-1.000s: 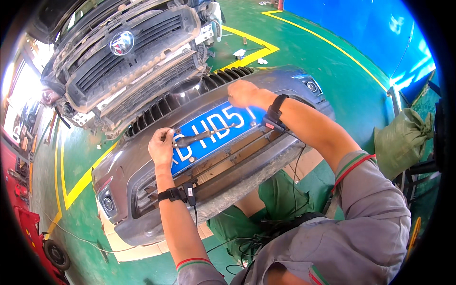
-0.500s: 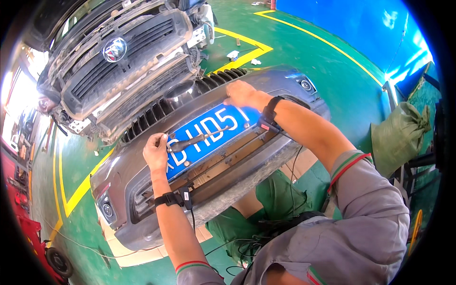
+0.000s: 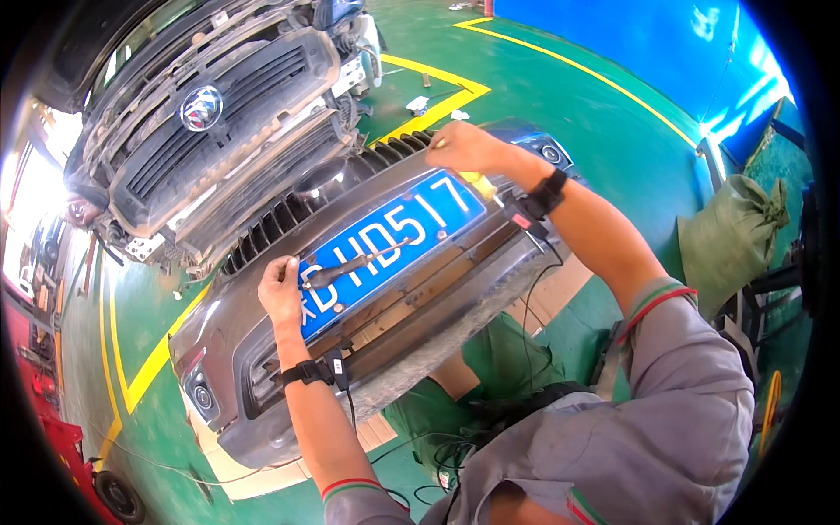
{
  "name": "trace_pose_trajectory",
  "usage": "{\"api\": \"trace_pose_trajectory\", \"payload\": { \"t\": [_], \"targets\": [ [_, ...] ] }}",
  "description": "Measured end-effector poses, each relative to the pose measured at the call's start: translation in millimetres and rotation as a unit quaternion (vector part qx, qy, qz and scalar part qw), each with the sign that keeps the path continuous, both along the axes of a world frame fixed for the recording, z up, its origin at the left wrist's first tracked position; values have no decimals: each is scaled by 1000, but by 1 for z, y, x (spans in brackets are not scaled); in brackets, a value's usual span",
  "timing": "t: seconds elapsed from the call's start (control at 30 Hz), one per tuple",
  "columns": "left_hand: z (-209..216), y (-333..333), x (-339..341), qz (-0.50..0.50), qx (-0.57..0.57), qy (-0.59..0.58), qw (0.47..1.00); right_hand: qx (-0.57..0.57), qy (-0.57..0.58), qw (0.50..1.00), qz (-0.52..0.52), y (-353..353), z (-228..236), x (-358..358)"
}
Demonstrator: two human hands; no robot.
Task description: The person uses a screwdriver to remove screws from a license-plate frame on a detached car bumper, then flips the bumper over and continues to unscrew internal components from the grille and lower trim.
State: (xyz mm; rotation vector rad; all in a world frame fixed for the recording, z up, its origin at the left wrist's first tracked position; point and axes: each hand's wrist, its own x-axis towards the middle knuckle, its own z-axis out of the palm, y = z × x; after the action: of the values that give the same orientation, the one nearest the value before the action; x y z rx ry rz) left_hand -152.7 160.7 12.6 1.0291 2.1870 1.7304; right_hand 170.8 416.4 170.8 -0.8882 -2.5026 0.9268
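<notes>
Head view: blue number plate [image 3: 385, 232] with white characters sits on the front of a detached dark grey bumper [image 3: 468, 293], tilted up to the right. Screwdriver [image 3: 337, 273] lies over the plate's left half, dark handle left, thin shaft pointing right. Left hand [image 3: 281, 282] at the plate's left end, just beside the handle end; grip pressed together, thumb to fingers, can't tell if anything is pinched. Right hand [image 3: 464, 147] above the plate's upper right edge, fingers curled in, grip closed up; can't tell what, if anything, is in it. Yellow item [image 3: 477, 183] just under that hand at the plate's right corner, kind unclear. Black straps [image 3: 305, 374] on both wrists, small boxes and cables attached. Round lamp [image 3: 203, 398] at the bumper's left end, another at its right. Bumper is on cardboard [image 3: 374, 434], over green floor [image 3: 577, 96] with yellow lines [image 3: 149, 372]. Beyond it, car front [image 3: 219, 149], stripped, round badge on grille. Tied green sack [image 3: 731, 241] off right, blue panel [image 3: 630, 52] upper right.
</notes>
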Motion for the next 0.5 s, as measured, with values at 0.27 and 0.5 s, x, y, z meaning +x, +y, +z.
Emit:
{"api": "trace_pose_trajectory", "payload": {
  "t": [0.27, 0.5],
  "targets": [
    [-6, 4, -10, -25, 2, 10, 1000, -277, 54, 957, -69, -55, -1, 116],
    [-12, 3, -21, -56, 22, -30, 998, -469, 199, 842, -176, -66, -67, 172]
  ]
}}
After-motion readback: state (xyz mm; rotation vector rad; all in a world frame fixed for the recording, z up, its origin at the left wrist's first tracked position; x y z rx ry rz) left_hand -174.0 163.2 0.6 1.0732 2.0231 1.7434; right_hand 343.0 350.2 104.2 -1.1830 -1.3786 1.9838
